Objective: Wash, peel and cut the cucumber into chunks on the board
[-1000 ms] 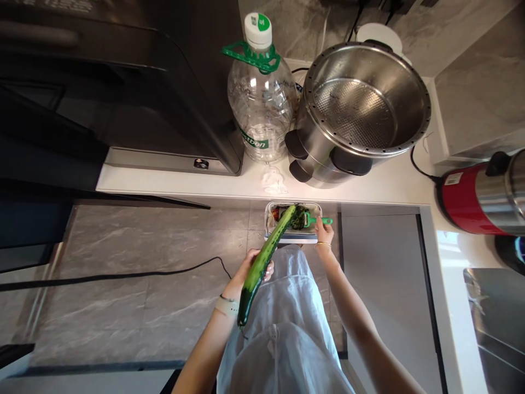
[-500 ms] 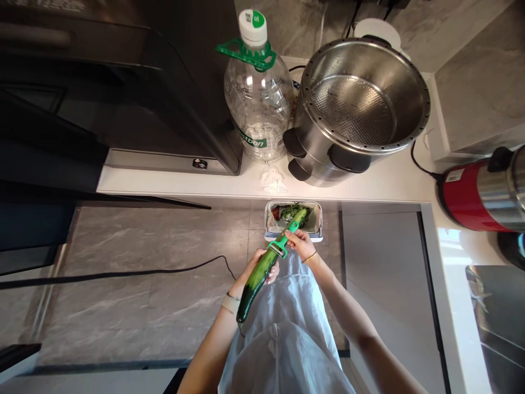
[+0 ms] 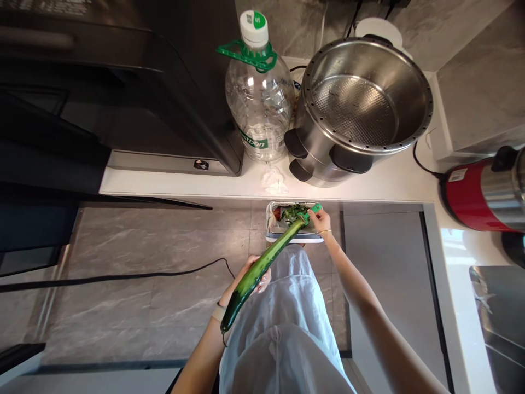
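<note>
My left hand [image 3: 246, 275] grips a long cucumber [image 3: 262, 265] near its dark green lower end; the upper part looks paler and points up to the right. My right hand [image 3: 321, 221] holds a green peeler [image 3: 308, 213] at the cucumber's far tip. That tip hangs over a small white bin [image 3: 293, 237] on the floor, which has green peelings and something red in it. My pale garment fills the lower middle of the view.
On the white counter [image 3: 369, 183] stand a large clear bottle [image 3: 259, 93] with a green handle, a steel pot [image 3: 356, 106], and a red appliance [image 3: 484, 191] at right. A black appliance [image 3: 123, 82] sits at left. A black cable [image 3: 123, 273] crosses the grey floor.
My right hand has slid the peeler from the cucumber's middle up to its far tip over the bin. My left hand has lowered the cucumber's near end slightly.
</note>
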The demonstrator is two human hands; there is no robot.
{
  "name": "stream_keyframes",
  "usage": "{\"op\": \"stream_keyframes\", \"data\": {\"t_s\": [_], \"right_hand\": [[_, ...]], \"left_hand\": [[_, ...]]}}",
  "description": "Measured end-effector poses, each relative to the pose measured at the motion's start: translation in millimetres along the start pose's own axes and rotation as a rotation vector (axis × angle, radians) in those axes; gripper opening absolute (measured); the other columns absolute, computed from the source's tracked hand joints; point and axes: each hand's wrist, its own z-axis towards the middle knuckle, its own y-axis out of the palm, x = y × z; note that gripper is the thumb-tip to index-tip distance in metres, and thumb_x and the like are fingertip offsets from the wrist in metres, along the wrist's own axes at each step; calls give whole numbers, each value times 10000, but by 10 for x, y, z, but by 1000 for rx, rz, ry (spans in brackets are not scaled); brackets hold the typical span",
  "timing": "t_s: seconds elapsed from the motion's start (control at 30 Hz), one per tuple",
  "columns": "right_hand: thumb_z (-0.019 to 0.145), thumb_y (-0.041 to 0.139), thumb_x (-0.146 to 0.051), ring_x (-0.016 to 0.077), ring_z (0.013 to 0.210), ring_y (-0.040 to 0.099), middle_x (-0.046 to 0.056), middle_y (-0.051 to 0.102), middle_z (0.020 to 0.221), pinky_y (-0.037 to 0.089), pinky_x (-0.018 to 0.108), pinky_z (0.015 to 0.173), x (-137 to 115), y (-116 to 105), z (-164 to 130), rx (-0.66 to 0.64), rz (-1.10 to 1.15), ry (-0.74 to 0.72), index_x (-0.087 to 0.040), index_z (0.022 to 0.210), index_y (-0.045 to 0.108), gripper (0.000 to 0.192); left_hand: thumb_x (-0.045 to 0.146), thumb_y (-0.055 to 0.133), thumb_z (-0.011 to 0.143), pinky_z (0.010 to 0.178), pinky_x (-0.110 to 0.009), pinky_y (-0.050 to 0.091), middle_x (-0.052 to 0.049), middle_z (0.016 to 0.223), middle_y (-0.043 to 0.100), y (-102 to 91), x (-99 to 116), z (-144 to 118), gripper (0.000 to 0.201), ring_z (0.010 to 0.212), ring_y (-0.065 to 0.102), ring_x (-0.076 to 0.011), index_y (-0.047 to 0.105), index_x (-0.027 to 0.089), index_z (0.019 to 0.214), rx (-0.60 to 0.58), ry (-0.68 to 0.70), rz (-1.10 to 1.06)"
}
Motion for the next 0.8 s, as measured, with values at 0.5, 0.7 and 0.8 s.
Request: {"op": "stream_keyframes", "data": {"t_s": [0.5, 0.7, 0.8], "right_hand": [[716, 653, -637, 221, 779, 669, 35, 697, 793, 537, 405, 754, -445, 175, -741, -467, 1030, 808, -240, 833, 606, 417], [771, 661, -548, 224, 918, 679, 23, 730, 896, 517, 372, 823, -638, 264, -858, -460, 1144, 836, -253, 890, 619, 321], [722, 713, -537, 218, 863, 675, 16, 721, 843, 518, 349, 762, -644, 200, -803, -456, 1052, 860, -237, 885, 644, 349]], "left_hand": [[490, 566, 812, 458, -243, 270, 4, 560, 483, 17, 30, 205, 442, 484, 328, -116, 630, 187, 1128, 70, -32, -133], [495, 572, 795, 463, -242, 299, -66, 776, 632, 50, -4, 263, 393, 520, 404, -115, 657, 217, 1060, 88, -70, -5], [486, 563, 806, 483, -249, 327, -69, 761, 627, 28, 7, 307, 325, 515, 416, -115, 669, 197, 912, 96, -79, 32]]}}
